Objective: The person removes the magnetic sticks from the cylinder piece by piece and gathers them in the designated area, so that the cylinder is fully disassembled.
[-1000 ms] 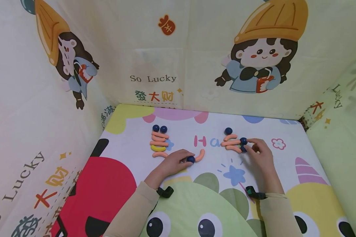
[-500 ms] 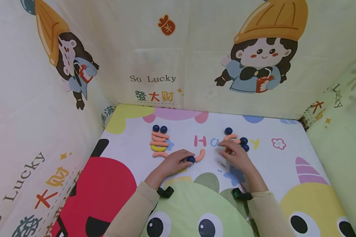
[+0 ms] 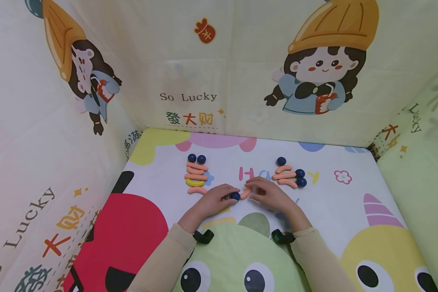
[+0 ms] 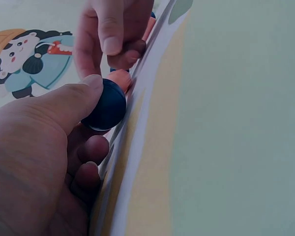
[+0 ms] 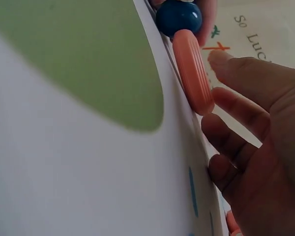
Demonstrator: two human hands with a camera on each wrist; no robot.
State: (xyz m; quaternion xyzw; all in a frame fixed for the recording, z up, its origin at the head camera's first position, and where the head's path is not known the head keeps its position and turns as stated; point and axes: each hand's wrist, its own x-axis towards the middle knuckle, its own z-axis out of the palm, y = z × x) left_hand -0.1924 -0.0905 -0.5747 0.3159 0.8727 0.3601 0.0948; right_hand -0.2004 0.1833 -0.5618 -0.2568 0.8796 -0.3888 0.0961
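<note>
My left hand (image 3: 216, 200) pinches a dark blue ball (image 3: 235, 196) between thumb and fingers, low at the tabletop. The left wrist view shows the thumb on the edge of that ball (image 4: 108, 107). Beside it lies a curved pink, sausage-shaped piece (image 3: 245, 194), one end against the ball. My right hand (image 3: 271, 196) is at the other end of the pink piece. In the right wrist view the ridges of the pink piece (image 5: 192, 73) are plain. There the right thumb (image 5: 221, 61) stands apart from it, and the other fingertips are close to its near end; contact is unclear.
Left, a column has two blue balls (image 3: 192, 158) above several pink pieces (image 3: 195, 177) and a yellow one (image 3: 194, 183). Right, a group combines blue balls (image 3: 300, 173) with pink pieces (image 3: 284, 176). Printed cloth (image 3: 233, 81) walls the table's back and sides.
My right hand has left the blue balls of the right group and moved leftward to the curved pink piece. My left hand stays in place with its ball.
</note>
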